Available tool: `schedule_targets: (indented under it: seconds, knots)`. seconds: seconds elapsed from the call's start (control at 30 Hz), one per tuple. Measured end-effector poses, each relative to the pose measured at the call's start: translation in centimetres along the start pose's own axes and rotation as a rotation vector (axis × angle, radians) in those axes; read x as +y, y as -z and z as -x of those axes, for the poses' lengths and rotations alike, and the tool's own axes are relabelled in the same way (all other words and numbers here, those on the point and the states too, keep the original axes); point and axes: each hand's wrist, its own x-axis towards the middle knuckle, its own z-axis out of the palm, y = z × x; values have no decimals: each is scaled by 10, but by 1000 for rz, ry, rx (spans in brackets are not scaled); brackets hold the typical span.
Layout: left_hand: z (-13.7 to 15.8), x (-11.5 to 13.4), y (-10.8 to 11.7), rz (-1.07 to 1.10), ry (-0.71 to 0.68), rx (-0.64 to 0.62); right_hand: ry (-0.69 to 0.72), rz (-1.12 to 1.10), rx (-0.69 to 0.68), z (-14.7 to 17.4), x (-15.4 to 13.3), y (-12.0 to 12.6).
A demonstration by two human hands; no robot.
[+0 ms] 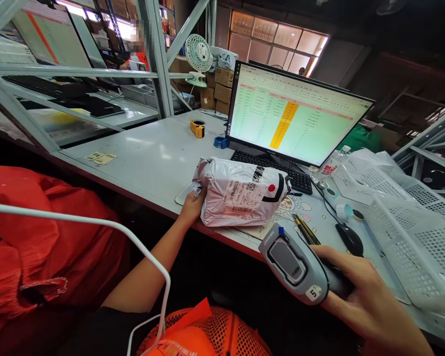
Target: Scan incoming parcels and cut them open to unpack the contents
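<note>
My left hand (193,206) grips the left end of a white plastic mailer parcel (222,210), fingers partly hidden behind it. The parcel rests at the table's front edge, its printed barcode label turned toward me. In my right hand (359,282) is a grey handheld barcode scanner (291,264), its head angled up and left toward the parcel. A small gap separates scanner and parcel. Behind the parcel lie a black keyboard (300,182) and a monitor (278,113) showing a spreadsheet with an orange column.
White perforated baskets (411,247) stand on the right, beside a black mouse (349,239) and tape rolls (343,212). Pens (306,230) lie near the scanner. A yellow tape roll (198,128) sits farther back. A white cable (133,242) crosses in front of me; a metal frame (159,59) rises left.
</note>
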Motion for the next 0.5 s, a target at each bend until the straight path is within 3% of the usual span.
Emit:
schedule_targets:
  seconds: [0.37, 0.5]
  knots:
    - [-2, -9, 3, -7, 20, -7, 16, 42, -55, 3, -9, 0]
    - [-1, -8, 4, -16, 37, 1, -76, 11, -56, -11, 9, 0]
